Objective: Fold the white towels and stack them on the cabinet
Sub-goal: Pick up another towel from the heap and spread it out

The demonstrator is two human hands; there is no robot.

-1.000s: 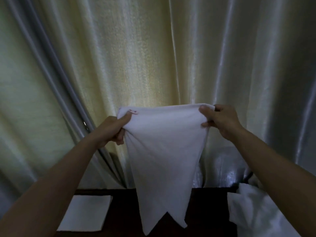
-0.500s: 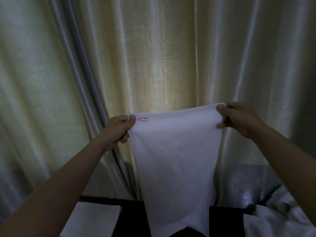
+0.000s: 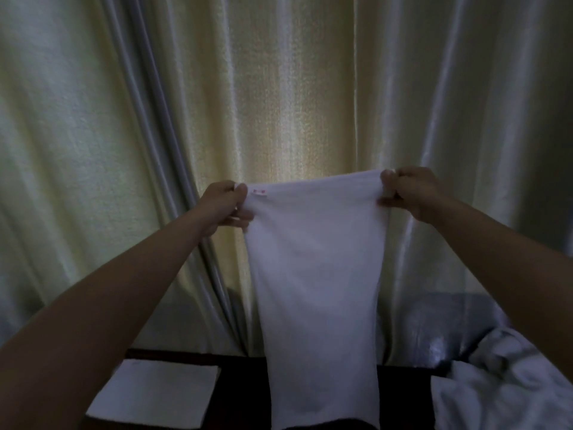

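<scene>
Towel (image 3: 316, 274), white and long, hangs straight down between the two raised hands, stretched taut along its top edge. The left hand (image 3: 224, 206) pinches the upper left corner, thumb on the near face and curled fingers behind the cloth; just beside its thumb a small pink label (image 3: 259, 192) sits on the hem. The right hand (image 3: 406, 190) grips the opposite upper corner, fingers curled round the edge, and it sits slightly higher than the left hand, so the top edge slopes up toward it. Both forearms reach forward, well apart. The towel's lower end falls below both hands and runs out of the bottom of the view in front of the dark cabinet (image 3: 242, 398). Below the left hand, a folded towel (image 3: 155, 395) lies flat on the cabinet top as a neat white rectangle. Below the right hand, a pile of loose white towels (image 3: 496, 383) lies crumpled at the cabinet's right end. Beyond both hands, a pale, shiny curtain (image 3: 279, 88) hangs in deep vertical folds and fills the background.
</scene>
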